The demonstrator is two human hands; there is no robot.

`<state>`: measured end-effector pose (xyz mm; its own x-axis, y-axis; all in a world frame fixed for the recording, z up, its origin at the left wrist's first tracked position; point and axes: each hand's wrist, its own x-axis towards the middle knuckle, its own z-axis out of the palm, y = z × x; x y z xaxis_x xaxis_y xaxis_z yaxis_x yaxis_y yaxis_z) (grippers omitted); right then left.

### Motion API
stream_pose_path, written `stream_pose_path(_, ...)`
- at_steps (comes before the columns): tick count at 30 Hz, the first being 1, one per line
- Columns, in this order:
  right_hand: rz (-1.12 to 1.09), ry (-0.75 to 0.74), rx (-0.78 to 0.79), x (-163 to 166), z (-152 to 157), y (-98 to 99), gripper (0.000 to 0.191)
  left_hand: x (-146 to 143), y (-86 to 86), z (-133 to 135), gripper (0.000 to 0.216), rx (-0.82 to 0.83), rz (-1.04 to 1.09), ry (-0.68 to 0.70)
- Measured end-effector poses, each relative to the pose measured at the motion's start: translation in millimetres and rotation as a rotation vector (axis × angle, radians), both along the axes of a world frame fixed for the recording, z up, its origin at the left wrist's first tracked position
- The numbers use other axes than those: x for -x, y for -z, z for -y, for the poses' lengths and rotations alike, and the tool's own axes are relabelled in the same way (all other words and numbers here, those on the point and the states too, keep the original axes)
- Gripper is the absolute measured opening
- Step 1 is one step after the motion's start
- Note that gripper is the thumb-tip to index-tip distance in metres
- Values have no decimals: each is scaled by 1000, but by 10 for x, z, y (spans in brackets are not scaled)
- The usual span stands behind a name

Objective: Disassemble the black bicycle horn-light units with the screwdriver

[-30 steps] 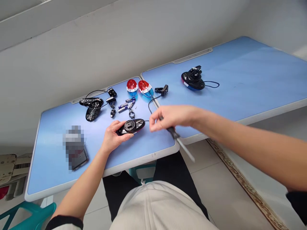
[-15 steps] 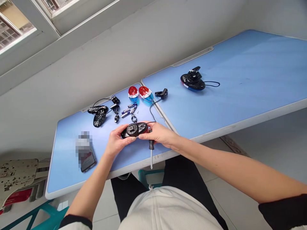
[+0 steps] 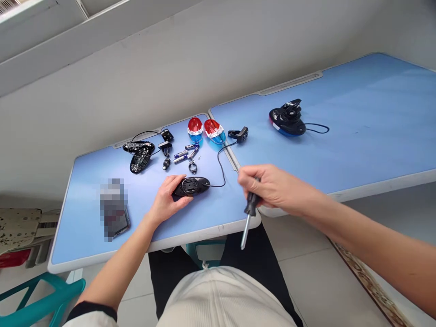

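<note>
My left hand (image 3: pixel 169 200) grips the left end of a black oval bike light housing (image 3: pixel 199 184), its ridged round mount facing up. A thin black cable (image 3: pixel 223 175) runs from its right end to a small clamp switch (image 3: pixel 239 134). In my right hand (image 3: pixel 269 188), closed over the front table edge, is a screwdriver (image 3: pixel 251 205) with a black handle; its metal shaft points down towards me. Behind the housing lie a black ring clamp (image 3: pixel 192 168), several batteries (image 3: pixel 184 155) and two red-and-blue light covers (image 3: pixel 195 129) (image 3: pixel 215 131).
Opened black housings with circuit boards (image 3: pixel 140 154) lie at the back left, near small clamp parts (image 3: pixel 165 150). A phone (image 3: pixel 117 222), partly blurred, rests at the front left. On the right table (image 3: pixel 368 136) sits an assembled light (image 3: pixel 288 119) with a looped cable.
My right hand has let go of the housing and moved right with the screwdriver. The left hand stays on the housing, which now lies lower against the table.
</note>
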<state>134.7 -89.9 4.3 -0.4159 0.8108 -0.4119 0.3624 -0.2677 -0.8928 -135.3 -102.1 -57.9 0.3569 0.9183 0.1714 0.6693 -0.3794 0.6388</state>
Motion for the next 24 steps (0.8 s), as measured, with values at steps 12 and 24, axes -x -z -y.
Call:
stream_pose_path(12, 286, 93, -575, 253, -321, -228, 30, 11, 98, 4, 50, -6, -19, -16)
stream_pose_path(24, 360, -37, -596, 372, -417, -237, 28, 1, 84, 14, 47, -23, -16, 14)
